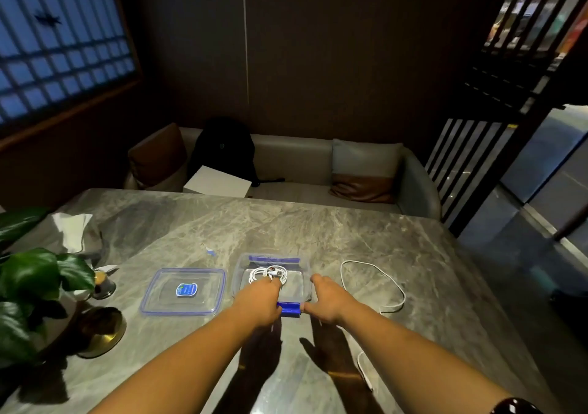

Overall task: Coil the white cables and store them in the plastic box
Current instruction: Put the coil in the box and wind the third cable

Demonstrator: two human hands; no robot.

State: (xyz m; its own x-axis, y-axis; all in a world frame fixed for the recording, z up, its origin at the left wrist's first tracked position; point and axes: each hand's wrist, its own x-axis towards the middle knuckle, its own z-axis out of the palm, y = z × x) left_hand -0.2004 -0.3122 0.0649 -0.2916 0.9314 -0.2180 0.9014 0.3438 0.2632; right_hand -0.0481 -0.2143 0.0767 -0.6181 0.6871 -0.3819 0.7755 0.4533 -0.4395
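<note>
A clear plastic box [241,270] with blue clips stands on the marble table just ahead of me. A coiled white cable [267,274] lies inside it. My left hand [259,302] reaches over the box's near edge and its fingertips hold the coil. My right hand [324,297] rests with relaxed fingers against the box's right near corner, holding nothing. A second white cable [378,283] lies loose in a wide loop on the table to the right of the box. Part of another white cable [362,370] shows beside my right forearm.
The box's clear lid [184,291] with a blue sticker lies flat to the left of the box. A potted plant [31,286], a brass base [101,331] and a tissue holder [71,232] crowd the table's left edge. A sofa [366,174] stands behind the table.
</note>
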